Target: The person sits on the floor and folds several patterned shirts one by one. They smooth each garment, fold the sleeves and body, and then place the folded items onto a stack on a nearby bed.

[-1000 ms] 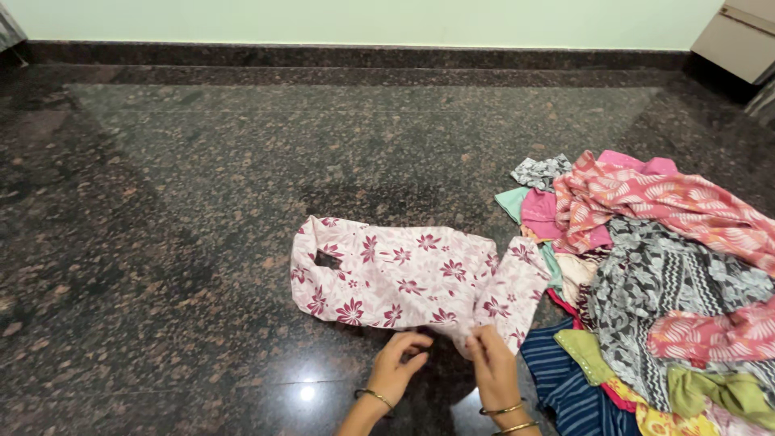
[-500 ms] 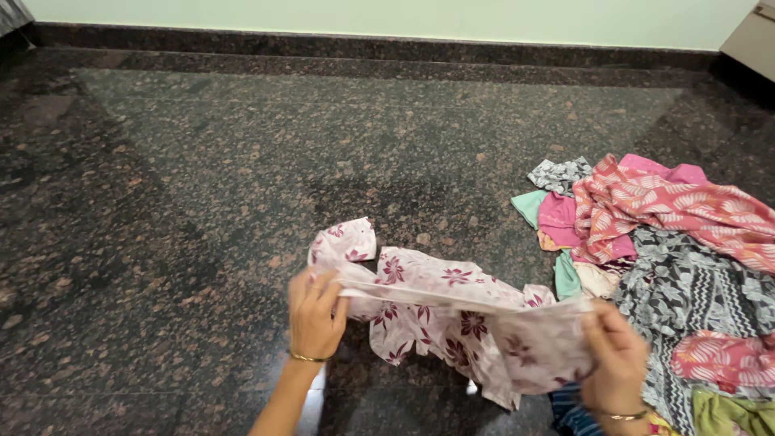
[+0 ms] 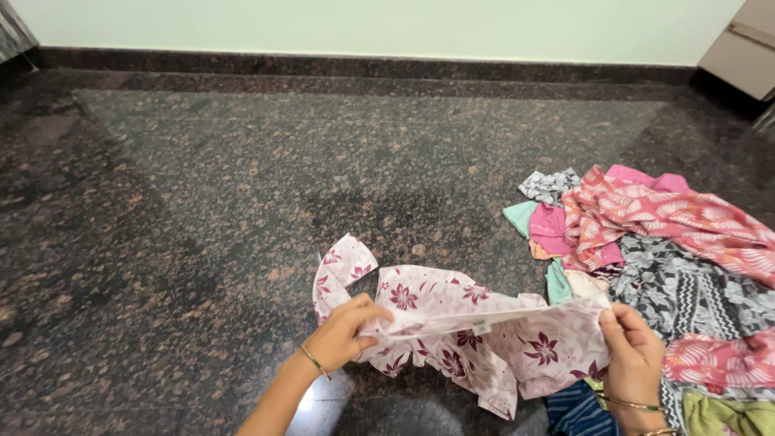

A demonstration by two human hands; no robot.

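Pink-flowered white cloth, that's the piece in hand: a garment [image 3: 452, 323] stretched between both hands low over the dark speckled granite floor [image 3: 242, 202], near the bottom of the view. The left hand [image 3: 347, 331] has its fingers curled tight round the left end of the top edge, and the right hand [image 3: 634, 355] pinches the right end, thumb and fingers closed on the fabric, so both grips are fully shut on it. The edge between them is pulled fairly straight, with a small tag hanging off the middle, and the rest droops and bunches onto the floor, one flap sticking out far-left

As for progress, I'd say it's early days. This one looks only picked up and held by its edge, no neat fold in it yet, and there's no stack of finished pieces anywhere on the floor. To the right sits a heap of clothes [image 3: 662, 242], all jumbled: coral leaf-print, pink, teal, grey-and-black pattern, a blue striped bit nearest the right wrist. So pretty much the whole heap looks left to do
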